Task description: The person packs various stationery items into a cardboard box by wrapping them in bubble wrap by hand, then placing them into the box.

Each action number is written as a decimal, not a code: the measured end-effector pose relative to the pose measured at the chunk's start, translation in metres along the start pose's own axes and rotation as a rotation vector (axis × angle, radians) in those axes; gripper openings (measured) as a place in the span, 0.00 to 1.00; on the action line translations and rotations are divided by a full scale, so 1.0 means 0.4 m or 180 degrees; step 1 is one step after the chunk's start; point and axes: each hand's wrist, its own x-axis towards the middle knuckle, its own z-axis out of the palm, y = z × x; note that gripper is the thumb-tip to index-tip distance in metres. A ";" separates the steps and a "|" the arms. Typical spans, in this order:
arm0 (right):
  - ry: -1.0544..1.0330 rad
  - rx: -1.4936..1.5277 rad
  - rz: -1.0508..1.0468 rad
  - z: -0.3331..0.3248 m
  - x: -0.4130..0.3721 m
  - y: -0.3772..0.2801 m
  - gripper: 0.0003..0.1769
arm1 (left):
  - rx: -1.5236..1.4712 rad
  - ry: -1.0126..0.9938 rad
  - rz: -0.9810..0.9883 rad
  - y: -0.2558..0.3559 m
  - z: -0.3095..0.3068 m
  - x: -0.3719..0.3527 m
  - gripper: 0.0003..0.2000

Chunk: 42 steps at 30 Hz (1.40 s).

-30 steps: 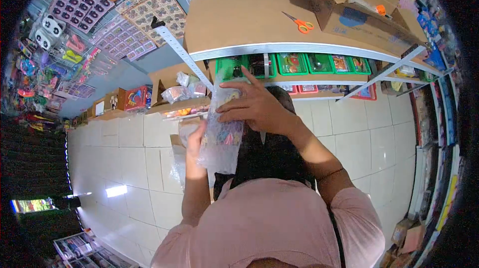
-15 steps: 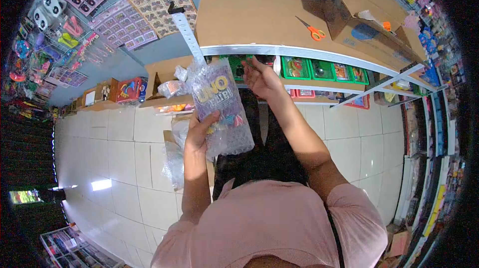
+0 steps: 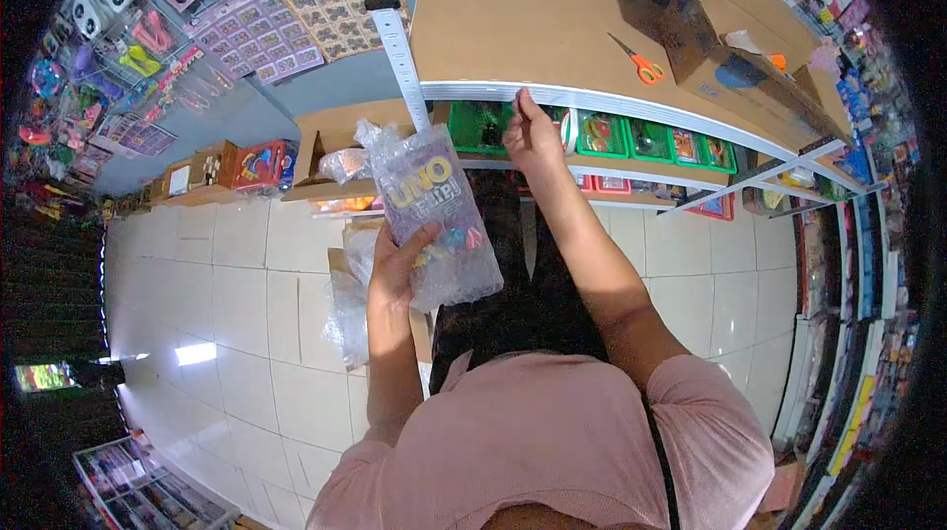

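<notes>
My left hand (image 3: 398, 272) grips the lower left side of an UNO game pack (image 3: 426, 180), thumb across its front. Bubble wrap (image 3: 462, 279) covers the pack, with a loose flap standing up at its top left corner. The purple front and yellow letters show through the plastic. Right of the pack, my right hand (image 3: 536, 139) is raised in front of the shelf edge (image 3: 592, 108), thumb and fingertips drawn together. Whether anything thin is pinched between them is too small to make out.
Orange-handled scissors (image 3: 641, 65) lie on the cardboard-covered shelf top (image 3: 523, 27), left of an open carton (image 3: 760, 67). Green trays (image 3: 602, 136) of goods sit on the level below. A metal upright (image 3: 400, 67) stands behind the pack. More bubble wrap (image 3: 345, 323) hangs at lower left.
My right hand has moved right and slightly up, away from the pack, its fingers drawing closer together. The left hand still holds the pack in nearly the same place. The view has shifted slightly.
</notes>
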 end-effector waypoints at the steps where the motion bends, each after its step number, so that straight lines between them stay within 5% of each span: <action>1: 0.0097 0.0022 -0.0253 0.003 0.003 0.005 0.14 | -0.0006 -0.0009 0.0012 -0.002 -0.003 0.004 0.23; 7: 0.0156 -0.0056 -0.0053 0.008 -0.015 -0.018 0.08 | 0.0006 -0.0046 0.0113 0.009 0.012 -0.002 0.23; 16: -0.0072 -0.0972 -0.0927 0.085 -0.152 -0.048 0.08 | 0.0035 -0.0062 0.0227 0.008 0.033 0.008 0.23; 25: -0.3741 -0.4224 -0.1640 0.175 -0.343 -0.165 0.07 | 0.0212 0.0018 0.0584 0.048 0.100 -0.004 0.24; 42: -0.3606 -0.5112 -0.2490 0.182 -0.287 -0.139 0.08 | 0.0391 -0.0059 0.1063 0.060 0.133 -0.023 0.24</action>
